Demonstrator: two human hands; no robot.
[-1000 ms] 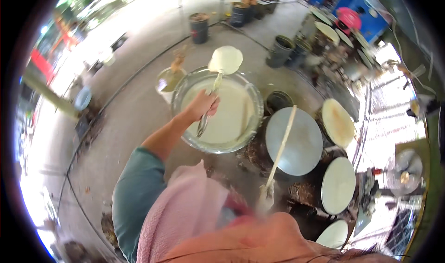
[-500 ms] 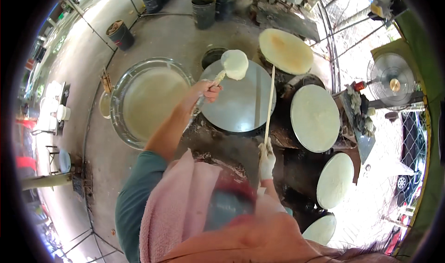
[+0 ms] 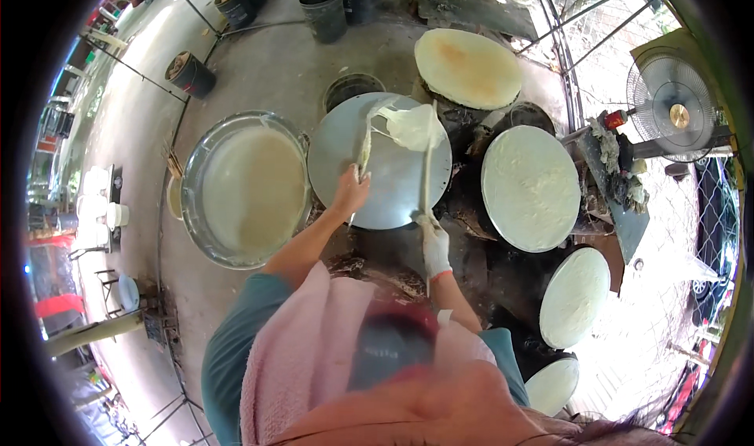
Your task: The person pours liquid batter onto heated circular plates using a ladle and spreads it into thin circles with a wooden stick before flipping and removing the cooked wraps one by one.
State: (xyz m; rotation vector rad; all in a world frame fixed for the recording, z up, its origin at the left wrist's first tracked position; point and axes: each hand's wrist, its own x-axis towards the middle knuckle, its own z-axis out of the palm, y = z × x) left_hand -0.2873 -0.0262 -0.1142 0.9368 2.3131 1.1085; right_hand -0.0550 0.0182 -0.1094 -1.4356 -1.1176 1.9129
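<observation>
My bare left hand (image 3: 351, 191) is closed around the batter-coated handle of a ladle (image 3: 365, 144). The ladle is tipped over the far part of a round, flat griddle (image 3: 377, 195), and pale batter (image 3: 412, 128) streams and spreads to its right. In a white glove, my right hand (image 3: 436, 250) grips a long, thin wooden stick (image 3: 428, 167), whose far end reaches over the griddle beside the batter. A wide metal basin (image 3: 243, 187) of creamy batter stands left of the griddle.
Right of the griddle are several batter-covered round plates (image 3: 531, 187). A browned round sheet (image 3: 469, 67) lies at the far right, near a standing fan (image 3: 675, 108). Dark buckets (image 3: 322, 16) line the back. A dark round opening (image 3: 353, 93) sits just behind the griddle.
The full ladle has tipped, and its batter now falls onto the griddle. My left hand has come lower and slightly left. The stick has shifted left over the griddle, along with my right hand.
</observation>
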